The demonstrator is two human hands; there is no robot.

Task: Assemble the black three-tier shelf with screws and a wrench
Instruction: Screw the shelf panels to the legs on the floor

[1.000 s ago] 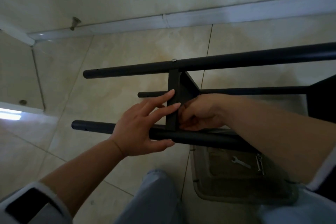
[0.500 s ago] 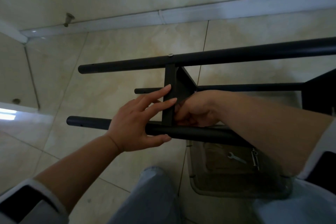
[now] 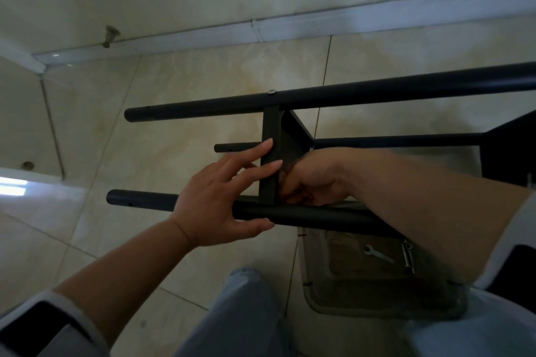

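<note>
The black shelf frame lies on its side above the tiled floor, with an upper tube [image 3: 377, 91], a thinner middle tube [image 3: 391, 140] and a near tube [image 3: 319, 216]. A black shelf panel [image 3: 271, 136] spans between the upper and near tubes. My left hand [image 3: 214, 197] holds the near tube, thumb underneath, its straight fingers lying against the panel's edge. My right hand [image 3: 316, 180] is curled at the joint of panel and near tube, fingertips bunched on something small that is hidden. A silver wrench [image 3: 377, 253] lies in the tray below.
A clear plastic tray [image 3: 319, 298] sits on the floor under my right forearm, with a second metal tool [image 3: 407, 255] in it. A screw head [image 3: 272, 92] shows on the upper tube. Another black panel [image 3: 510, 151] stands at the right. My jeans-clad knee [image 3: 240, 313] is below.
Both hands keep their places on the tube and at the joint. Only the view has drifted slightly.
</note>
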